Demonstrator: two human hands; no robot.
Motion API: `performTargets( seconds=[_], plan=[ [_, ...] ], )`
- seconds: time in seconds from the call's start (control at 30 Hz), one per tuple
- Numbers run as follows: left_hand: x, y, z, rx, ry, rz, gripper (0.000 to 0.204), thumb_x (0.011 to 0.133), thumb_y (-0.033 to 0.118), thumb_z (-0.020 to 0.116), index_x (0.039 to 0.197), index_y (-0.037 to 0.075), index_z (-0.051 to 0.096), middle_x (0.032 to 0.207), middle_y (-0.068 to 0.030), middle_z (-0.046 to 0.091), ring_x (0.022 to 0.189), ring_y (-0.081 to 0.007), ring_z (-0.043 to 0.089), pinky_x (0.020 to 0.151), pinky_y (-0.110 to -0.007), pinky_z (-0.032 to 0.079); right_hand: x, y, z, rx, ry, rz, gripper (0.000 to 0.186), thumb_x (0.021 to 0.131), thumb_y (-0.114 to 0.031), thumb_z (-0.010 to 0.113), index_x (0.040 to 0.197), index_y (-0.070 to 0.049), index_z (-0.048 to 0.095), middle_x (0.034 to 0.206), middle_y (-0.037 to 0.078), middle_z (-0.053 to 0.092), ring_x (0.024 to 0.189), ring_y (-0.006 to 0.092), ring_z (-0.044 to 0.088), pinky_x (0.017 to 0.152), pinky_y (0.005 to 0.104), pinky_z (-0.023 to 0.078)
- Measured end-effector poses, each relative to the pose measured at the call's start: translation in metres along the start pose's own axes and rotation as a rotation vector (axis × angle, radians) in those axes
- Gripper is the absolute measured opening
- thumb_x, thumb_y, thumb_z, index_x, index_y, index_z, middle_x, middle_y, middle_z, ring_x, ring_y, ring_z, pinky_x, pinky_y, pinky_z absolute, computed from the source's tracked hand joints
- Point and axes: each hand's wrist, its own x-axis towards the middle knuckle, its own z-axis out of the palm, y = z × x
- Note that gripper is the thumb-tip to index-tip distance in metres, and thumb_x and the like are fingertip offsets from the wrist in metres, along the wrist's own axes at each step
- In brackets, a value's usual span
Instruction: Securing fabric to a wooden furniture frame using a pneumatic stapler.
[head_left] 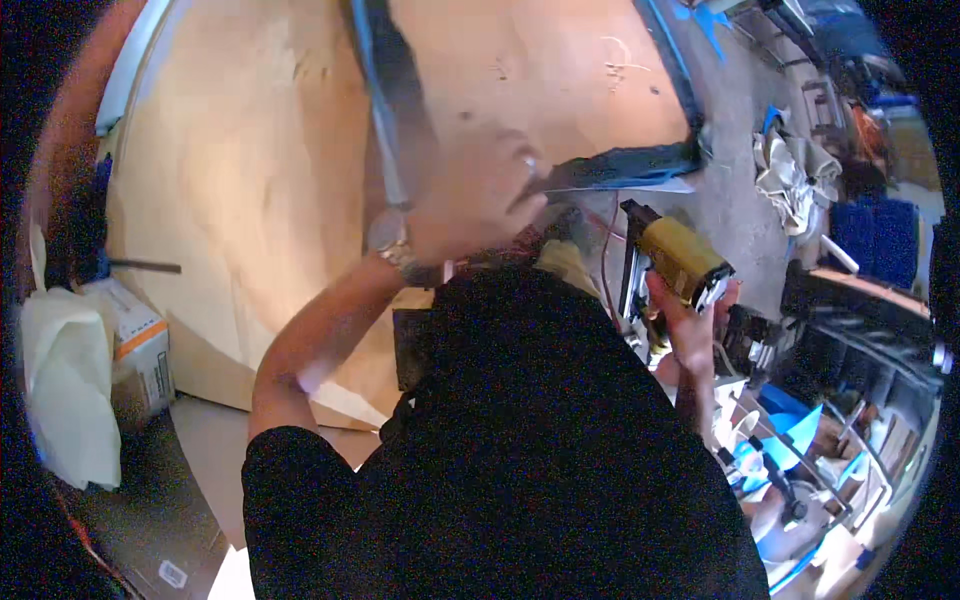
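Observation:
My left hand (480, 195), with a watch (391, 243) on its wrist, is smeared by motion over the pale wooden panel (530, 70). Its fingers are too blurred to show whether they hold anything. Dark strips with blue tape (625, 168) run along that panel's edges, close to the left hand. Off to the right, my right hand (685, 325) is closed around a boxy yellow-and-black tool (683, 255), tilted and held away from the panel. The tool's exact kind does not show clearly.
A larger wooden sheet (230, 200) spreads across the left. Beyond its edge stand a white-and-orange box (135, 330) and a pale draped cloth (70, 380). A crumpled cloth (795, 175) lies on the floor at right. A cluttered cart (800, 460) stands at lower right.

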Motion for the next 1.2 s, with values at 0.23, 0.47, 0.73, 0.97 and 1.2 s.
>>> performTargets(
  seconds=[0.23,0.47,0.73,0.97,1.2],
  plan=[
    [0.058,0.024,0.051,0.259,-0.177,0.23,0.027,0.072,0.023,0.069,0.089,0.003,0.065,0.125,-0.0123,0.049,0.12,-0.0317,0.042,0.102,-0.051,0.032,-0.001,0.05,-0.024,0.089,0.2,0.159,0.033,0.085,-0.012,0.068,0.115,-0.005,0.058,0.083,-0.001,0.059,0.058,0.0061,0.048,0.048,0.0227,0.039],
    [0.07,0.029,0.045,0.352,-0.332,0.258,0.022,0.074,0.023,0.068,0.079,0.002,0.066,0.123,-0.0147,0.049,0.115,-0.0326,0.045,0.095,-0.046,0.039,0.002,0.086,-0.028,0.038,0.223,-0.091,0.034,0.082,-0.006,0.063,0.116,-0.001,0.059,0.106,0.01,0.066,0.093,0.0175,0.062,0.079,0.0307,0.05],
    [0.099,0.041,0.035,0.266,-0.558,0.309,0.022,0.083,0.02,0.064,0.084,-0.002,0.063,0.121,-0.0209,0.048,0.108,-0.0385,0.05,0.084,-0.046,0.047,0.0,0.124,-0.026,-0.026,0.401,0.264,0.032,0.078,-0.027,0.07,0.096,0.0,0.065,0.084,0.022,0.067,0.081,0.0338,0.067,0.071,0.0403,0.052],
    [0.112,0.056,0.026,0.427,-0.747,0.261,0.031,0.087,0.023,0.062,0.081,-0.007,0.063,0.123,-0.0265,0.045,0.107,-0.0413,0.05,0.09,-0.044,0.042,0.0,0.151,-0.011,0.034,0.474,0.327,0.037,0.075,-0.035,0.071,0.093,-0.002,0.066,0.084,0.022,0.066,0.081,0.0372,0.065,0.073,0.0437,0.052],
    [0.127,0.061,0.015,0.265,-0.878,0.227,0.029,0.088,0.02,0.06,0.09,-0.008,0.064,0.125,-0.0257,0.046,0.104,-0.0348,0.056,0.091,-0.039,0.042,-0.004,0.184,0.001,0.068,0.567,0.331,0.04,0.079,-0.039,0.07,0.096,-0.002,0.066,0.079,0.018,0.067,0.074,0.029,0.066,0.069,0.0381,0.052]
  ],
)
